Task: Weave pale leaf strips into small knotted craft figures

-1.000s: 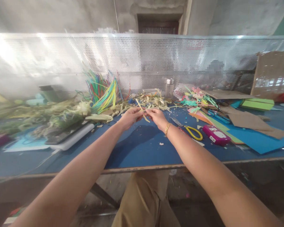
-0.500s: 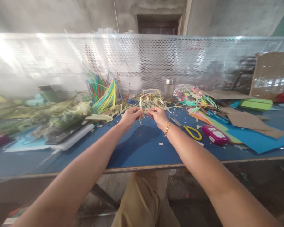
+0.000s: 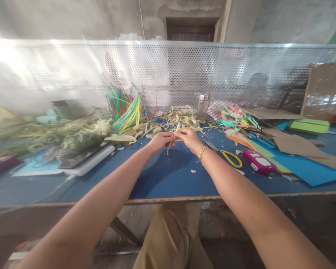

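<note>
Over the middle of the blue tabletop (image 3: 168, 183), my left hand (image 3: 161, 142) and my right hand (image 3: 189, 140) meet at the fingertips. Both are closed in a pinch on a thin pale yellow-green strip (image 3: 168, 149), whose lower end hangs below my left fingers. Its middle is hidden by the fingers. My right wrist wears a gold bracelet (image 3: 202, 153). Just beyond the hands lies a loose heap of pale dry-looking strips (image 3: 184, 118). Right of my right hand rest yellow-handled scissors (image 3: 232, 158), touched by neither hand.
A bundle of coloured strips (image 3: 126, 110) and a glass bottle (image 3: 203, 106) stand at the back by a perforated metal screen (image 3: 156, 63). Left are a dark phone (image 3: 82, 157) and tangled greenish material (image 3: 75, 138). Right are a purple case (image 3: 259, 162) and blue paper (image 3: 310, 173).
My hands have come together, the right fingertips now touching the left. The upright strip has tilted and is more covered by fingers. The whole view has shifted slightly.
</note>
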### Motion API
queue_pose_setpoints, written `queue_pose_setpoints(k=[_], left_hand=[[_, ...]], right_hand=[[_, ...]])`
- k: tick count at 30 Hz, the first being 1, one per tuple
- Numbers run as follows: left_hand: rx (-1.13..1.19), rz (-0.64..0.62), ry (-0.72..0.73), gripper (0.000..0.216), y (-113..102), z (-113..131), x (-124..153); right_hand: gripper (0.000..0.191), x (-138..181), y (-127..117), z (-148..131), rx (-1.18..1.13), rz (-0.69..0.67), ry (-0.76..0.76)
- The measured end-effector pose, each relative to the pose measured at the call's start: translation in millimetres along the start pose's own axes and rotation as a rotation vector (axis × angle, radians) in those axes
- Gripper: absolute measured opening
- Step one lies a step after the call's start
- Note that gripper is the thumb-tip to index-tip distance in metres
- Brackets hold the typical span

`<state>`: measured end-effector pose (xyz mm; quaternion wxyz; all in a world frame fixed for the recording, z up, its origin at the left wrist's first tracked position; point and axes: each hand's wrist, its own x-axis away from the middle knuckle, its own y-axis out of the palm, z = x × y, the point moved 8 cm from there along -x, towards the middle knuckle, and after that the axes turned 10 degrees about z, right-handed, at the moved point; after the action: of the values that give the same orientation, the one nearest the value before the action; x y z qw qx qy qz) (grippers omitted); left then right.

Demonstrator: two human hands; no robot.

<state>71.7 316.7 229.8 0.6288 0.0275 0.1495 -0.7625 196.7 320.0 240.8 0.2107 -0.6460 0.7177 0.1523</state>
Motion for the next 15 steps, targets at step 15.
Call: queue_pose_setpoints(k=[15], left_hand=[[0.141, -0.013, -0.107, 0.030, 8, -5, 6]], right_hand=[[0.027, -2, -13, -10, -0.028, 0.186, -0.024]])
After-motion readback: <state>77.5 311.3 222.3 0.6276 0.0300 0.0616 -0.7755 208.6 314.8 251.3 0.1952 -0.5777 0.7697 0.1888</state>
